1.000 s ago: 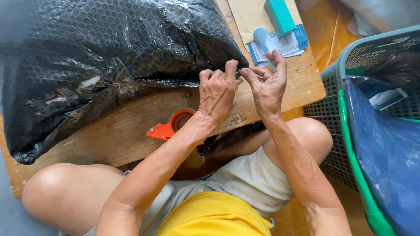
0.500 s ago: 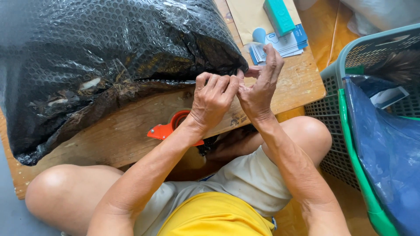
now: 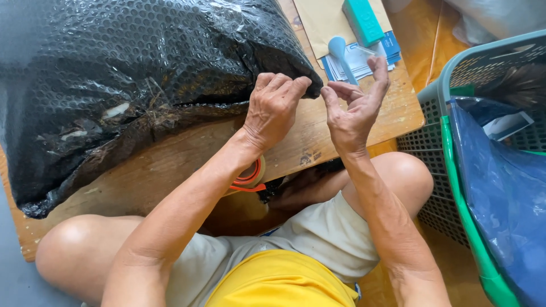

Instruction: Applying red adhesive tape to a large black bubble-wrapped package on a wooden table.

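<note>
left hand point(image 3: 273, 111) pinches glossy black bubble-wrap parcel point(image 3: 131, 85) | right hand point(image 3: 354, 108) open beside

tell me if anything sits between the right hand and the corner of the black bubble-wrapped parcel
Nothing visible does. The right hand is right beside the corner of the black bubble-wrapped parcel, which the left hand is already pinching; only bare wooden board lies beneath.
</note>
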